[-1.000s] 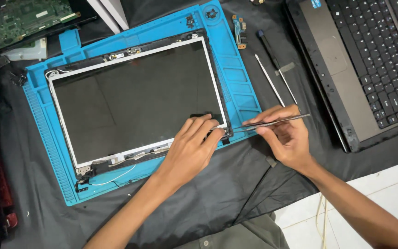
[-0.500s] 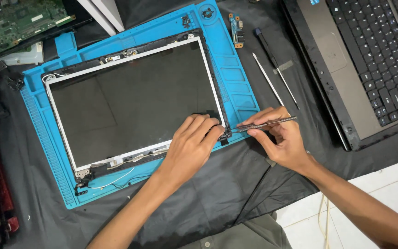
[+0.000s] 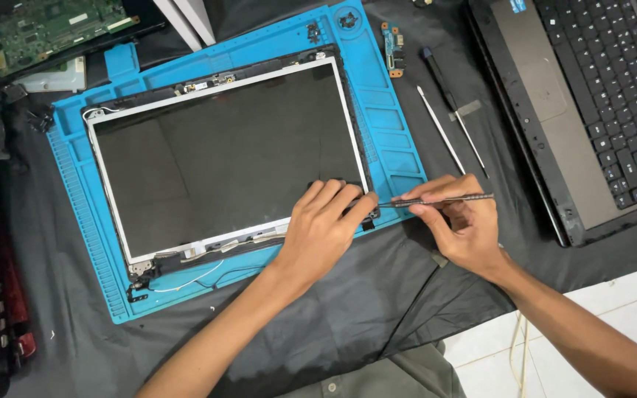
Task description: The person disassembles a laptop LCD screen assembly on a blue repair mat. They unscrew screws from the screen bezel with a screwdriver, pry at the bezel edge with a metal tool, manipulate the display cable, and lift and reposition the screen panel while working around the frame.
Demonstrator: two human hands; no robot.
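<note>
1. A laptop screen panel (image 3: 226,155) is lying flat on a blue work mat (image 3: 396,140), which is sitting on a bench draped in black cloth (image 3: 348,324).
2. The left hand (image 3: 322,228) is pressing down on the panel's lower right corner, fingers spread and gripping nothing.
3. The right hand (image 3: 458,225) is pinching thin metal tweezers (image 3: 436,200), its grip clamped on them, with the tip pointing at that same corner.
4. A screwdriver (image 3: 451,103) and a white rod (image 3: 440,129) are lying right of the mat.
5. An open laptop base (image 3: 584,96) is sitting at the far right.
</note>
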